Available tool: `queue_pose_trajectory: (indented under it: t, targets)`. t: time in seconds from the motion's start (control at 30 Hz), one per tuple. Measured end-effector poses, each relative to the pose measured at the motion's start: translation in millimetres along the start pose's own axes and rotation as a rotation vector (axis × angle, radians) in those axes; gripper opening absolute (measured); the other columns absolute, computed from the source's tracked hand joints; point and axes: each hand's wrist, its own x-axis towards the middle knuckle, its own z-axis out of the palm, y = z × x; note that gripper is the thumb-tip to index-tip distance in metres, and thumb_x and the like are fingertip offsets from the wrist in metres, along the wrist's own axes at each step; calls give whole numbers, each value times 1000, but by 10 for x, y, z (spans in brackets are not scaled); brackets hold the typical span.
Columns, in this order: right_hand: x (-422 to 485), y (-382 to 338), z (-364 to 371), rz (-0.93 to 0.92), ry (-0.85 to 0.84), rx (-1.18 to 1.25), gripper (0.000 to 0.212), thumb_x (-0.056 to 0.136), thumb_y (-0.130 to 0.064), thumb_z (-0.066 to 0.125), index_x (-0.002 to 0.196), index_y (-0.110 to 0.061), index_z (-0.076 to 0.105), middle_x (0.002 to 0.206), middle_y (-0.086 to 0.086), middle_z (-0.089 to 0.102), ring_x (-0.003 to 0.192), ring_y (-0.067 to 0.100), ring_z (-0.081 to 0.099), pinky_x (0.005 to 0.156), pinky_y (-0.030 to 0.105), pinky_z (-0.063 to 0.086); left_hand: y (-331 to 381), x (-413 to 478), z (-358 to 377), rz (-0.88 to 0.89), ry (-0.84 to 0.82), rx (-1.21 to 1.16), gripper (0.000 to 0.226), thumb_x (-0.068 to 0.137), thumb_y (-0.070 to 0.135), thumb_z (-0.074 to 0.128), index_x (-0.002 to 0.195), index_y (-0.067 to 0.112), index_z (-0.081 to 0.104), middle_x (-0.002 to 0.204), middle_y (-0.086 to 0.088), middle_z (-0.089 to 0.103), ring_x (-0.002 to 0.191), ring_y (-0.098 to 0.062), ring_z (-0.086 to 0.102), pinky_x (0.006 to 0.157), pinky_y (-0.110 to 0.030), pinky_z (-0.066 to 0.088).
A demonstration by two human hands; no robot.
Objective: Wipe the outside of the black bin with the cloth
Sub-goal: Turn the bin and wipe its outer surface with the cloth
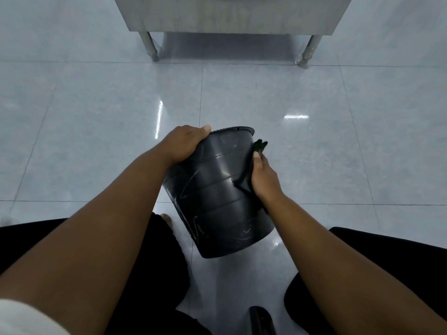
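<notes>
The black bin (217,189) is a ribbed plastic bucket held tilted above the floor between my knees, its mouth turned away from me and its base toward me. My left hand (186,143) grips the bin's upper left rim, thumb over the edge. My right hand (264,177) presses a dark cloth (258,147) against the bin's right side; the cloth's end sticks out above my fingers and a strip of it trails down along the wall. Pale streaks and smears show on the bin's outer surface.
Glossy pale grey floor tiles (314,153) spread all around. A stainless steel cabinet (229,15) on metal legs stands ahead at the top. My dark-trousered legs (387,257) frame the bin left and right. A small black object (261,320) lies on the floor by my right knee.
</notes>
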Motion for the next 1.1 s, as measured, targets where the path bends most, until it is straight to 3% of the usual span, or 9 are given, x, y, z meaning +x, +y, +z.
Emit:
queue_pose_trajectory:
  t: [0.13, 0.3, 0.4, 0.5, 0.63, 0.8, 0.93, 1.03, 1.1]
  targets:
    - [-210, -286, 440, -510, 187, -614, 76, 102, -54, 24, 162, -11, 6, 170, 15, -2, 157, 34, -4, 127, 48, 1, 67, 18, 0, 27, -24, 65, 57, 103, 47, 38, 86, 2, 68, 87, -7, 64, 87, -23, 58, 72, -30, 40]
    - [-707, 34, 786, -1186, -71, -1090, 64, 95, -40, 50, 153, -14, 43, 166, 10, 28, 156, 35, 12, 126, 55, 3, 73, 86, 23, -31, -43, 111, 51, 101, 53, 36, 77, 19, 66, 94, -8, 64, 94, -25, 60, 80, -32, 37]
    - [-729, 274, 593, -1336, -110, -1082, 62, 93, -43, 57, 148, -17, 50, 164, 5, 33, 156, 31, 16, 127, 49, 3, 82, 103, 54, -51, -1, 156, 51, 100, 54, 38, 65, 21, 55, 76, -2, 54, 85, -26, 54, 77, -32, 36]
    - [-641, 516, 266, -1161, 30, -781, 69, 94, -51, 58, 154, -21, 42, 166, 3, 28, 156, 30, 15, 126, 50, 11, 42, 75, 46, -42, 12, 140, 56, 99, 52, 41, 62, 12, 51, 72, -3, 55, 75, -23, 54, 66, -32, 37]
    - [-416, 835, -4, -519, -42, -144, 74, 98, -57, 38, 162, -27, 16, 169, -5, 16, 156, 13, 14, 127, 42, 18, -40, 3, -5, -58, 42, 47, 60, 97, 56, 45, 70, 3, 55, 74, -7, 59, 72, -21, 56, 67, -30, 41]
    - [-131, 398, 20, 188, -62, 207, 65, 97, -72, 25, 154, -41, 35, 158, 3, 43, 144, 29, 41, 121, 50, 29, -49, -29, -15, -73, 65, 59, 56, 96, 57, 46, 67, 9, 48, 69, -5, 55, 67, -19, 51, 64, -29, 40]
    - [-419, 96, 336, -487, 159, -475, 75, 100, -59, 29, 162, -20, 16, 169, 13, 11, 156, 35, 9, 126, 51, 12, -68, -35, 10, -75, 111, 122, 60, 97, 57, 44, 62, 8, 49, 66, -4, 57, 65, -19, 52, 62, -26, 39]
    - [-792, 198, 612, -1069, 9, -924, 76, 93, -58, 51, 157, -20, 34, 169, 14, 12, 156, 39, 3, 124, 58, 6, -110, -46, -2, -66, 135, 123, 62, 97, 55, 47, 54, 11, 39, 58, -3, 50, 59, -20, 47, 60, -30, 38]
    - [-878, 317, 624, -1224, -64, -1040, 73, 91, -56, 56, 154, -22, 41, 169, 8, 17, 157, 33, 4, 126, 54, 5, -131, -48, -30, -85, 138, 71, 60, 97, 53, 50, 56, 9, 42, 59, -6, 50, 60, -21, 47, 61, -31, 38]
